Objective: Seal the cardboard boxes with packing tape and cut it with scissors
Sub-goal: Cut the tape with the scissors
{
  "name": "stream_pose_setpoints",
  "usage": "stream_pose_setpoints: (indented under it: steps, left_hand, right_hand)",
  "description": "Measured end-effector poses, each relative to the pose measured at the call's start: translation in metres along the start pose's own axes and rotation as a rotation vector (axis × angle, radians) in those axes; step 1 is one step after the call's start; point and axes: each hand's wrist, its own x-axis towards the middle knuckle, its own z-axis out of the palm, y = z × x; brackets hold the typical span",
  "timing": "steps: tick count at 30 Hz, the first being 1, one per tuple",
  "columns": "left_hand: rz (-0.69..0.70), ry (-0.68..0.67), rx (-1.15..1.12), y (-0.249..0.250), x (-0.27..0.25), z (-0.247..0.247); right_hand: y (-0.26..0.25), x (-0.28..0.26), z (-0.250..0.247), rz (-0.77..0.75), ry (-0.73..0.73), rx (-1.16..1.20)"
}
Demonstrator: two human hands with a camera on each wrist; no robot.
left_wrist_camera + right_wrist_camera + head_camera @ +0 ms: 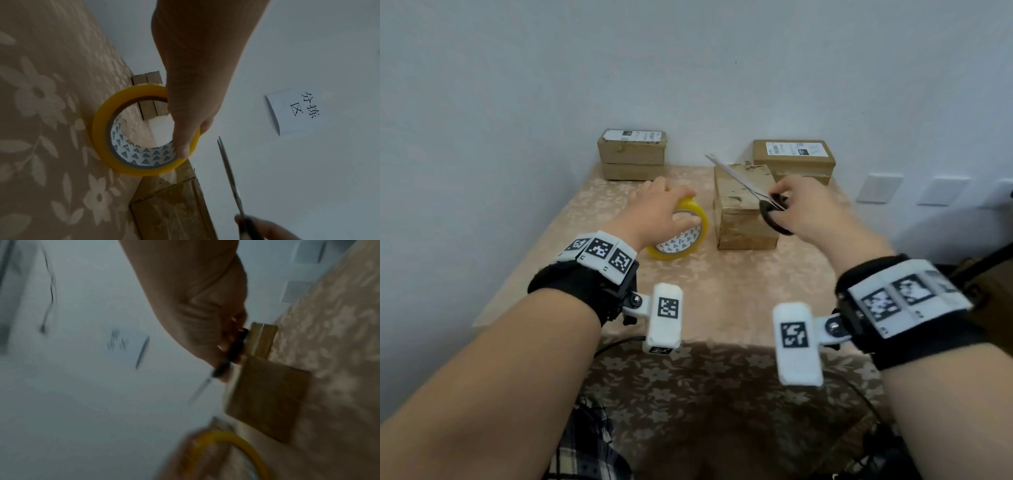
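A yellow roll of packing tape stands tilted on its edge on the table, gripped from above by my left hand; in the left wrist view my thumb lies across the roll. Just right of it sits a cardboard box with a taped top. My right hand holds black-handled scissors above that box, the blades together and pointing up to the left. The right wrist view is blurred, showing the scissors and the box.
Two stacked cardboard boxes stand at the back left against the wall. Another labelled box lies at the back right. A floral cloth covers the table. A paper sign hangs on the wall, with wall sockets to the right.
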Motion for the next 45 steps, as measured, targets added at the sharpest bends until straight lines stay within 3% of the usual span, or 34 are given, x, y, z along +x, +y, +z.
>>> stream_pose_setpoints:
  steps: [4, 9, 21, 26, 30, 37, 41, 45]
  left_hand:
    - [0.012, 0.044, -0.061, 0.002, 0.003, 0.001]
    - [0.028, 0.066, -0.187, -0.002, 0.003, 0.001]
    - [0.062, -0.028, -0.271, -0.007, -0.008, -0.009]
    - [0.086, -0.1, -0.065, -0.005, -0.006, -0.012]
    - [0.106, -0.076, -0.012, -0.005, -0.007, -0.01]
    - [0.028, -0.042, -0.007, 0.005, -0.009, -0.013]
    - [0.031, -0.093, 0.071, 0.015, -0.007, -0.021]
    - [0.03, -0.125, 0.13, 0.022, -0.01, -0.028]
  right_hand:
    - [-0.011, 0.011, 0.034, -0.081, 0.224, -0.157]
    - [-0.02, 0.028, 0.064, -0.116, 0.281, -0.244]
    - [-0.009, 0.041, 0.073, -0.093, 0.197, -0.112]
    - [0.006, 0.043, 0.063, -0.123, 0.161, -0.018]
    - [0.014, 0.046, 0.06, -0.146, 0.129, 0.016]
    - [0.005, 0.017, 0.024, -0.051, 0.192, 0.358]
    - [-0.002, -0.016, 0.011, 0.102, -0.094, 0.518]
    - [0.009, -0.04, 0.008, 0.206, -0.522, 0.432]
